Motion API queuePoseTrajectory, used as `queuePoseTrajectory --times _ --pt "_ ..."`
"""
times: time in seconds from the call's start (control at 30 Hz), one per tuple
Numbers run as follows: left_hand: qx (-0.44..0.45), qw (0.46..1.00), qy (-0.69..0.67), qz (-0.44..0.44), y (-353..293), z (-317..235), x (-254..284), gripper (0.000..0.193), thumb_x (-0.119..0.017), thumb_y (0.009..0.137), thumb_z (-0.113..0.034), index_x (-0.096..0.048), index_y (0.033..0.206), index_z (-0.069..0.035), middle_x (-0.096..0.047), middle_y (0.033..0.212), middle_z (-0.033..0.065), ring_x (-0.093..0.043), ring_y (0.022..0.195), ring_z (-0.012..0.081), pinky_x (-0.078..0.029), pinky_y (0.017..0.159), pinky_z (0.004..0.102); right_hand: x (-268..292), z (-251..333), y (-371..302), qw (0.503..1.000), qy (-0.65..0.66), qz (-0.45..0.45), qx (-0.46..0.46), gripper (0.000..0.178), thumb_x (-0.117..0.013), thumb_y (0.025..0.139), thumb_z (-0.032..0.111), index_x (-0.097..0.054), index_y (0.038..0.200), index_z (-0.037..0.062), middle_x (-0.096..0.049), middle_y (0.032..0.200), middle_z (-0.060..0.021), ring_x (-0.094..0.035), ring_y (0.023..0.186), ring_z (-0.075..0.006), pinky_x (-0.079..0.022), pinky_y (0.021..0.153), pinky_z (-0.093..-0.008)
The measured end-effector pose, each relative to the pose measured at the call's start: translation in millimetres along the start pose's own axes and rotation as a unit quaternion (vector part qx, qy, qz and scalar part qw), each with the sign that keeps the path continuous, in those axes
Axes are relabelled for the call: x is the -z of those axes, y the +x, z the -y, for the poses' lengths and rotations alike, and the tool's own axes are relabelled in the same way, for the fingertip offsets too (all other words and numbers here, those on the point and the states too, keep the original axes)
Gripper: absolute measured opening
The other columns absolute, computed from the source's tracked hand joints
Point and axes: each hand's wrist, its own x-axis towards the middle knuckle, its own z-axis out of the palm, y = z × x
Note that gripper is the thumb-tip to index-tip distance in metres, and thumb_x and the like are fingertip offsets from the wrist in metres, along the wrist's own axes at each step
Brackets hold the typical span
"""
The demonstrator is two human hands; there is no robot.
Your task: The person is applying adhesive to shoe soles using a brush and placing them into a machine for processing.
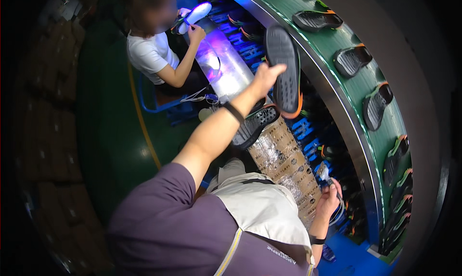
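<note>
My left hand [270,77] grips a black shoe sole [285,90] with an orange rim at its near end, thumb across its face. The sole is raised over the bench, close to the conveyor's edge. A second black sole [254,128], dotted with small holes, lies on the bench below my left forearm. Lower right, the fingers of my right hand [329,199] are closed on a small brush-like tool [324,172] with a pale head. A thin pale cable loops beside that hand.
A green conveyor belt [350,86] curves along the right, bearing several soles. The bench [281,153] is covered in taped brown cardboard. Blue racks with more footwear stand between bench and belt. At the far left, a seated co-worker [153,59] holds a sole under violet light.
</note>
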Motion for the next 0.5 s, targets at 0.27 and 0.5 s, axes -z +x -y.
queuePoseTrajectory --times 0.27,0.5 --pt "0.223 0.865 -0.411 0.181 -150 54 -40 0.067 -0.062 0.099 -0.045 -0.051 0.148 0.001 -0.064 0.137 0.0273 -0.064 0.125 0.0445 -0.049 0.112 0.0557 -56 28 -2 0.995 -0.020 0.086 0.037 0.027 -0.071 0.095 0.013 -0.074 0.117 -0.0031 -0.068 0.093 -0.0018 -0.057 0.082 -0.0096 -0.046 0.076 -0.0245" --pt "0.242 0.874 -0.389 0.163 -186 43 -63 0.096 -0.032 0.098 -0.082 -0.047 0.154 -0.005 -0.057 0.150 0.0161 -0.054 0.138 0.0329 -0.041 0.119 0.0492 -136 65 0 0.976 -0.119 0.138 0.118 0.022 -0.074 0.094 0.012 -0.078 0.112 0.0012 -0.073 0.092 -0.0023 -0.063 0.080 -0.0092 -0.050 0.076 -0.0251"
